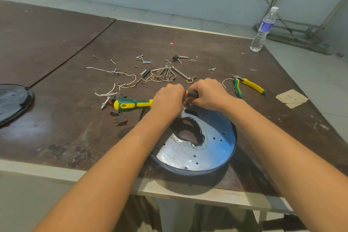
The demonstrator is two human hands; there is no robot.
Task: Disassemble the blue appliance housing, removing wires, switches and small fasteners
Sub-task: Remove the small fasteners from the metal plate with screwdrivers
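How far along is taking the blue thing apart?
Well along: loose screws, white wires and switches already lie on the table. In hand: the right hand grips a small orange-black screwdriver at the far rim of the blue housing, left hand curled beside it. Left: whatever is fastened there, hidden by the hands.

One housing (pixel 216 149), one pliers (pixel 252 85), one bottle (pixel 262 31) (screws (pixel 146 61) uncounted)
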